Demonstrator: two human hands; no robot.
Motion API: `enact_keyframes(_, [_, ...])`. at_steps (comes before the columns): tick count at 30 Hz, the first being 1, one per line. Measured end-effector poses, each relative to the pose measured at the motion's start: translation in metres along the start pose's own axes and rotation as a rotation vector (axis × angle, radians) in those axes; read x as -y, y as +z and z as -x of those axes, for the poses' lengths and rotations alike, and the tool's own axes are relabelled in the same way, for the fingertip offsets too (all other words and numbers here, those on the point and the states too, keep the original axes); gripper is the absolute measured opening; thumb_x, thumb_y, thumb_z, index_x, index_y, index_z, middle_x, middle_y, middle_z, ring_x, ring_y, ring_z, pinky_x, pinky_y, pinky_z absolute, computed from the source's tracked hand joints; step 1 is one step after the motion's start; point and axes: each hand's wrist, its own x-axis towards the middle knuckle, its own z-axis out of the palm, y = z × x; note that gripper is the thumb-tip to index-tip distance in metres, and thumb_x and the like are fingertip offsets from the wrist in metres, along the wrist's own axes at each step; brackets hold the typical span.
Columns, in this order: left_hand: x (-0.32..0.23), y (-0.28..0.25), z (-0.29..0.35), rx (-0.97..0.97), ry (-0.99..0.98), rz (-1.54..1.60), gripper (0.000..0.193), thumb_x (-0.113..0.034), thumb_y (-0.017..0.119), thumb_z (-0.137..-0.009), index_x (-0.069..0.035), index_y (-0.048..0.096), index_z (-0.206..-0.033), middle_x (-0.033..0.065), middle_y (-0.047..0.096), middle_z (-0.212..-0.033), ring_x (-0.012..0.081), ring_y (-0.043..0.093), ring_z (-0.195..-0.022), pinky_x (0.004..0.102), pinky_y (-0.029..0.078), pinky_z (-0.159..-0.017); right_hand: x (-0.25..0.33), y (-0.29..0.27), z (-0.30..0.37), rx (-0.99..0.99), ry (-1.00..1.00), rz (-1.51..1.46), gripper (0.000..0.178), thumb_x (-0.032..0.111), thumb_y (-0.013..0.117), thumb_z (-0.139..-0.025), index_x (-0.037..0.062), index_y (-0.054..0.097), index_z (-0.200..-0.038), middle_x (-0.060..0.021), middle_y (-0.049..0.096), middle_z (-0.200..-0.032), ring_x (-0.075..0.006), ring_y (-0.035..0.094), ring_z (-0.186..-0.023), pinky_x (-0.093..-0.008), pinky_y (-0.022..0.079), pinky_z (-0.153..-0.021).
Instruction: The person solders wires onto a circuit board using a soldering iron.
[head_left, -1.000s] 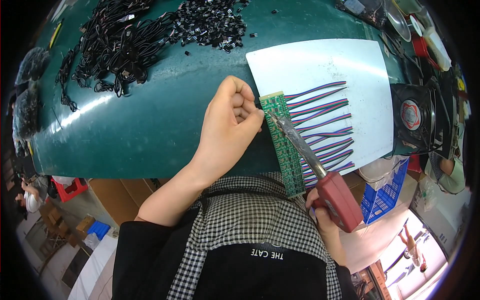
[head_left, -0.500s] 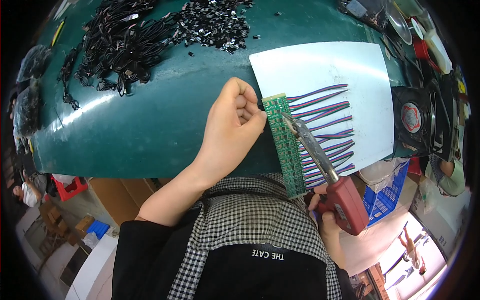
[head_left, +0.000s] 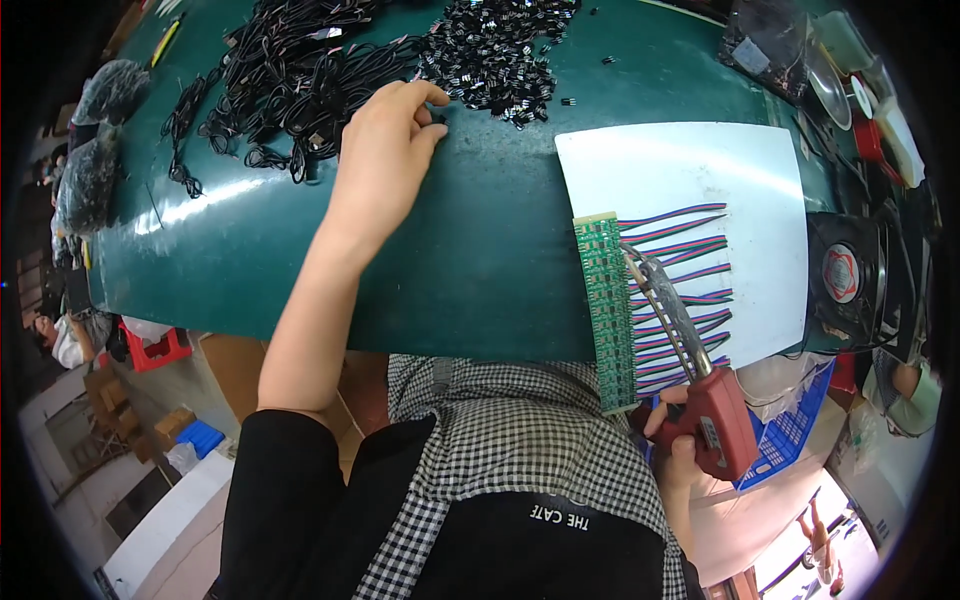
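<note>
My right hand (head_left: 676, 445) grips a red soldering gun (head_left: 722, 425). Its long metal barrel slants up and left, and the tip is over or close to the right edge of a long green circuit board (head_left: 607, 310); contact cannot be made out. From the board's right side run several flat multicoloured wires (head_left: 690, 248). My left hand (head_left: 385, 160) is over the green table, beside a heap of small black connector pieces (head_left: 490, 60) and a tangle of black cables (head_left: 290, 90). Its thumb and forefinger are apart, with nothing visible between them; the other fingers are partly hidden.
A white sheet (head_left: 690, 165) lies under the wires on the green table (head_left: 480, 260). Right of it stands a black fan-like device (head_left: 840, 270). A blue basket (head_left: 795, 425) is below the table edge. Plastic-wrapped bundles (head_left: 88, 190) are at far left; people are in the background.
My left hand has moved from the board's top edge up and left to the connector heap, its pinch opening. The soldering gun stays by the board, and the view has shifted.
</note>
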Motion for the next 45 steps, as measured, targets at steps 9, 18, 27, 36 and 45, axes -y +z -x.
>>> enact_keyframes(9, [-0.015, -0.007, 0.003, 0.276, -0.150, 0.490, 0.008, 0.000, 0.065, -0.078, 0.003, 0.064, -0.085, 0.0053, 0.065, -0.079, 0.0090, 0.061, -0.072, 0.0226, 0.048, -0.067, -0.009, -0.003, 0.004, 0.028, -0.038, -0.059, 0.071, 0.048, 0.070, -0.078, -0.0013, 0.047, -0.124, -0.0083, 0.059, -0.109, -0.0130, 0.055, -0.075, -0.0253, 0.042, -0.063])
enact_keyframes(18, [-0.073, 0.022, 0.063, 0.508, -0.576, 1.036, 0.003, 0.005, 0.063, -0.082, 0.005, 0.064, -0.085, 0.0094, 0.067, -0.082, 0.0137, 0.066, -0.079, 0.0236, 0.054, -0.072, -0.012, -0.008, -0.004, 0.090, -0.116, 0.051, 0.072, 0.048, 0.071, -0.078, -0.0062, 0.046, -0.119, -0.0199, 0.058, -0.105, -0.0197, 0.054, -0.063, -0.0271, 0.044, -0.050])
enact_keyframes(27, [-0.085, 0.036, 0.068, 0.293, -0.486, 1.042, 0.019, 0.007, 0.060, -0.079, -0.002, 0.045, -0.085, 0.0062, 0.060, -0.076, 0.0094, 0.062, -0.070, 0.0211, 0.050, -0.064, -0.018, -0.006, -0.003, 0.028, -0.153, -0.019, 0.075, 0.033, 0.080, -0.073, -0.0134, 0.047, -0.122, -0.0122, 0.065, -0.089, -0.0151, 0.061, -0.064, -0.0247, 0.048, -0.057])
enact_keyframes(36, [-0.087, 0.039, 0.069, 0.267, -0.487, 1.030, 0.017, 0.008, 0.058, -0.079, -0.002, 0.045, -0.084, 0.0045, 0.058, -0.075, 0.0080, 0.061, -0.071, 0.0197, 0.050, -0.064, -0.033, -0.017, -0.002, 0.117, -0.255, 0.097, 0.075, 0.029, 0.078, -0.075, -0.0108, 0.044, -0.128, -0.0122, 0.064, -0.083, -0.0168, 0.061, -0.062, -0.0267, 0.050, -0.058])
enact_keyframes(45, [-0.085, 0.038, 0.069, 0.307, -0.474, 1.000, 0.017, 0.007, 0.058, -0.081, -0.005, 0.046, -0.084, 0.0041, 0.059, -0.078, 0.0112, 0.061, -0.074, 0.0234, 0.051, -0.071, -0.049, -0.028, 0.002, 0.160, -0.290, 0.175, 0.071, 0.027, 0.078, -0.076, -0.0087, 0.045, -0.128, -0.0116, 0.065, -0.083, -0.0162, 0.063, -0.062, -0.0258, 0.050, -0.057])
